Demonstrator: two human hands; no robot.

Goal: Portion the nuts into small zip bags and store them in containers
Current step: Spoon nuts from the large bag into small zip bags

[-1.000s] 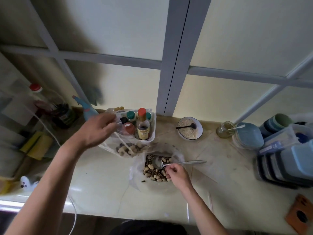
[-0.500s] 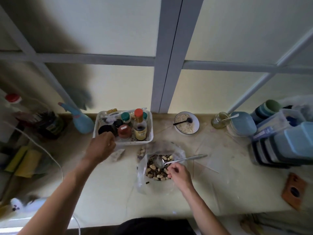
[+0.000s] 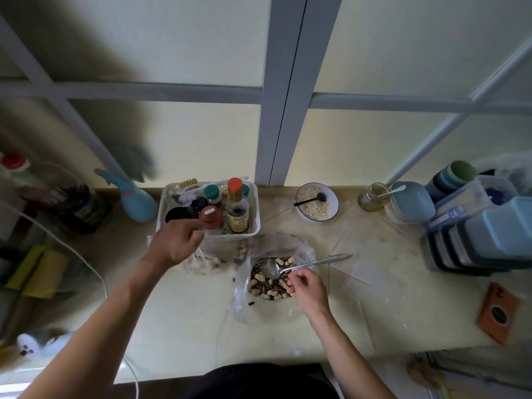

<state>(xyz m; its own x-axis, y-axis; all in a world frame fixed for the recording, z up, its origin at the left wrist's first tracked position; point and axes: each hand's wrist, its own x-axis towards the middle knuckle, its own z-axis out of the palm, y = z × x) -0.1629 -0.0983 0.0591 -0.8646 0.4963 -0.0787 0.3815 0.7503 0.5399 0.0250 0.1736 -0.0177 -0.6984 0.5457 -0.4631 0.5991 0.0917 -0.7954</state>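
Right hand (image 3: 306, 286) pinches nuts (image 3: 269, 283) in the open bag, beside the spoon (image 3: 299, 264). Left hand (image 3: 175, 244), clenched, holds a small zip bag (image 3: 214, 259) to their left.

A home kitchen is suggested: a basket (image 3: 253, 223) of condiment bottles (image 3: 237, 208) at the tabletop's (image 3: 178, 312) back edge, stacked containers (image 3: 483, 243) at its right edge.

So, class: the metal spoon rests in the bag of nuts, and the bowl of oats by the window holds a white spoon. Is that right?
Not quite. The head view shows the spoon in the bowl of oats is black, not white. The metal spoon does rest in the bag of nuts.
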